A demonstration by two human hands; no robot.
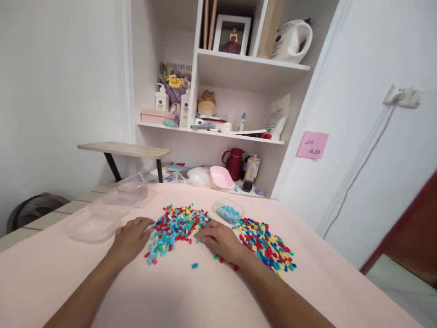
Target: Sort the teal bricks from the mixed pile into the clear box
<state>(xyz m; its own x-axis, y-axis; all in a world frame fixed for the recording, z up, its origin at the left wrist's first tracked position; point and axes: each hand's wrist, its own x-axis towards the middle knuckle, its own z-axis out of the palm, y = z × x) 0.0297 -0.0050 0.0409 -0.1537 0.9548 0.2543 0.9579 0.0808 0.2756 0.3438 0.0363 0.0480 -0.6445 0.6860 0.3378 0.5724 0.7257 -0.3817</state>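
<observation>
My left hand rests on the table at the left edge of a pile of small toy bricks, mostly light blue and red, its fingers stretched out and holding nothing visible. At the right side of that pile is my right hand, fingers reaching left and somewhat apart, close to a small blue brick. Whether the fingertips touch it I cannot tell. Nearer to me lies a lone blue brick. A clear plastic container behind my right hand holds light blue bricks.
Right of my right forearm spreads a second pile of coloured bricks. Clear plastic trays sit along the table's left side. Behind are a pink tub, a red jug, a bottle and a small wooden stand.
</observation>
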